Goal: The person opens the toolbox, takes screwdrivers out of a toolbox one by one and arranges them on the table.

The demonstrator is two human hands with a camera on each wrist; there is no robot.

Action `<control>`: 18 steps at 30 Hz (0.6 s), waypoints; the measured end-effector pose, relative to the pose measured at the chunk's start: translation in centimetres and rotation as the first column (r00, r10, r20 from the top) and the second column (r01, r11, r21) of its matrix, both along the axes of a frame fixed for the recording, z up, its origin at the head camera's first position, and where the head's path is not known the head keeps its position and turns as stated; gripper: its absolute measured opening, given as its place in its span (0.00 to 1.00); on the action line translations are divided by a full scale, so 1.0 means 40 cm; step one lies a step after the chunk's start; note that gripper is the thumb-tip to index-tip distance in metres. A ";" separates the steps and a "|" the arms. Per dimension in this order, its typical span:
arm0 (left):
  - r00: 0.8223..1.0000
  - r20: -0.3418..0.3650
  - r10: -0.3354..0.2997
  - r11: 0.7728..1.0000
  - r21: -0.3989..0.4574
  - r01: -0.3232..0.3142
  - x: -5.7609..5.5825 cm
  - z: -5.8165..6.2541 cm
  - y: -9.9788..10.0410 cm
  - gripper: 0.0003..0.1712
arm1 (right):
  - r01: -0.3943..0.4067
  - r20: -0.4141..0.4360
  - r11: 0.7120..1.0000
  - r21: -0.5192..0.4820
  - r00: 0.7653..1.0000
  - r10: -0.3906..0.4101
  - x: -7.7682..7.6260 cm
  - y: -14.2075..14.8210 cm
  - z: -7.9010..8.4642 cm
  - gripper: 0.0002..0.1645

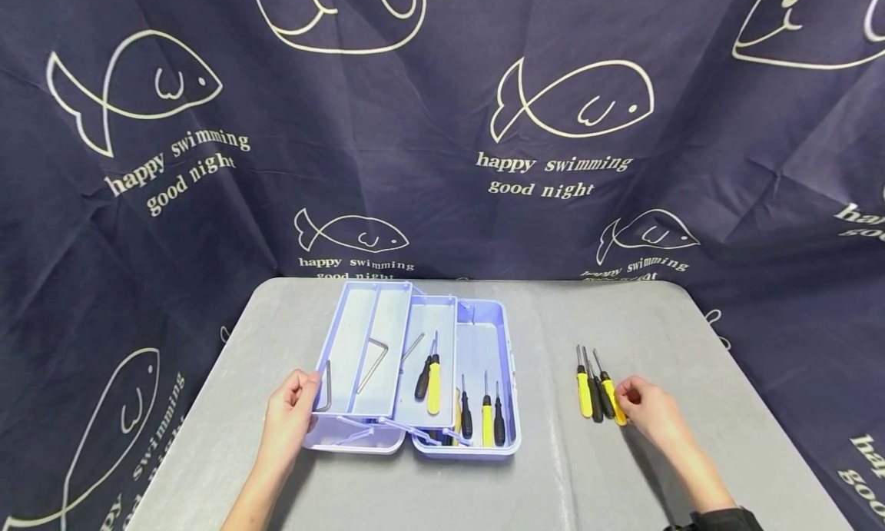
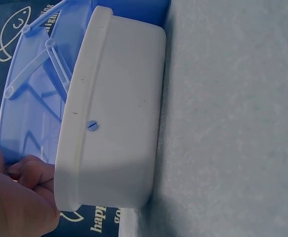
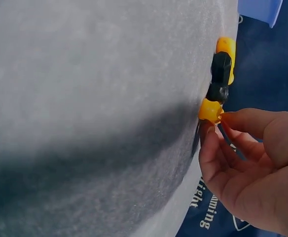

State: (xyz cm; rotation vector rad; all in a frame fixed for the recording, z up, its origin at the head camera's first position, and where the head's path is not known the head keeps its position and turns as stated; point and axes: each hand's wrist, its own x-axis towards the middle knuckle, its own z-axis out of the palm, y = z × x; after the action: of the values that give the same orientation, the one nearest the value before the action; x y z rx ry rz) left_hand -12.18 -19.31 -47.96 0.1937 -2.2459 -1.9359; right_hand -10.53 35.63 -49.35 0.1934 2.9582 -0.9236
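A light-blue toolbox (image 1: pixel 513 408) stands unfolded on the table, its trays spread left. My left hand (image 1: pixel 292 404) grips the left edge of the upper tray (image 1: pixel 349 316), thumb on top. In the left wrist view the left fingers (image 2: pixel 33 173) curl at that edge. Right of the box lies a group of yellow and black screwdrivers, shafts pointing away. At its right end, my right hand (image 1: pixel 646 409) pinches the handle of a yellow screwdriver (image 1: pixel 611 396). The right wrist view shows thumb and finger at this yellow handle (image 3: pixel 210 110); a black handle (image 3: pixel 220 74) lies beside it.
Hex keys (image 1: pixel 372 366) lie in the upper tray. The lower tray holds a hex key (image 1: pixel 412 346), a black screwdriver (image 1: pixel 423 379) and a yellow one (image 1: pixel 434 389). Several more screwdrivers (image 1: pixel 487 423) lie in the box bottom. A dark fish-print cloth (image 1: pixel 442 131) hangs behind the table.
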 end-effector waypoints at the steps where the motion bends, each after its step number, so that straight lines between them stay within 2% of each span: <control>1: 1.000 0.001 -0.001 1.000 0.002 0.001 0.001 0.000 0.000 0.18 | 0.000 -0.001 1.000 0.005 1.000 0.000 0.000 -0.001 0.001 0.02; 18: 1.000 -0.017 -0.008 1.000 0.008 0.008 0.004 0.008 0.004 0.18 | -0.022 -0.016 0.996 0.084 1.000 0.024 -0.004 -0.019 0.012 0.02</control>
State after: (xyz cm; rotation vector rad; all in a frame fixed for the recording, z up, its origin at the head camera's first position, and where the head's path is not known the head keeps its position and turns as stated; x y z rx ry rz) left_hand -12.03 -19.16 -47.64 0.1684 -2.2319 -1.9437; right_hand -10.70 34.85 -48.86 0.1545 3.0108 -0.8031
